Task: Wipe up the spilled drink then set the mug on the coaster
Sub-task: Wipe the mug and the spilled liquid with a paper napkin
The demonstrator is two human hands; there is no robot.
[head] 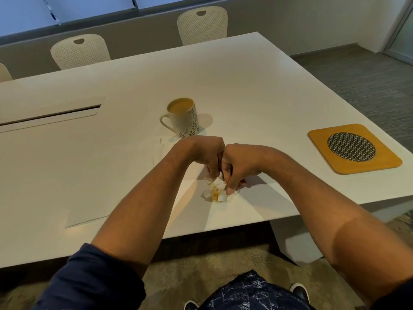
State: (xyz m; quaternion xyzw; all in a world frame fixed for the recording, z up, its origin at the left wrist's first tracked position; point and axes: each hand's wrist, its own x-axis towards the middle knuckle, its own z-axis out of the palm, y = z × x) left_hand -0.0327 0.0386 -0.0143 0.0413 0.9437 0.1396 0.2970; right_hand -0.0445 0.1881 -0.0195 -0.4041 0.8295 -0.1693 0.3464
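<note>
Taking the mug (183, 117) as the landmark: far to its left, a long slot (50, 116) with a raised flap is cut into the white worktop (257, 90). Nearer, left of and below the mug, a flat white sheet (125, 186) lies on the worktop, partly under the left forearm, with a thin white strip (157, 151) at its upper edge, just left of the mug's base.

The mug itself stands upright on the bare worktop, cream with a leaf pattern, handle pointing left, filled with a light brown drink almost to the rim.

Just in front of the mug, toward the person, the two hands meet knuckle to knuckle. The left hand (205, 153) is curled closed, fingertips pinching the top of a crumpled white tissue (218, 190). The right hand (240, 164) is likewise closed, its fingers clamped on the same tissue from the right side. The tissue is bunched up, its lower part touching the worktop, and it carries an orange-brown wet stain. A dark blue sleeve (93, 280) is pushed up the left arm.

Well to the right of the mug, near the worktop's right edge, lies the coaster (354, 148): a yellow-orange rounded square with a dark woven circle in its middle, nothing on it.

Behind the mug, across the worktop, stand perforated cream chairs (202, 24).
</note>
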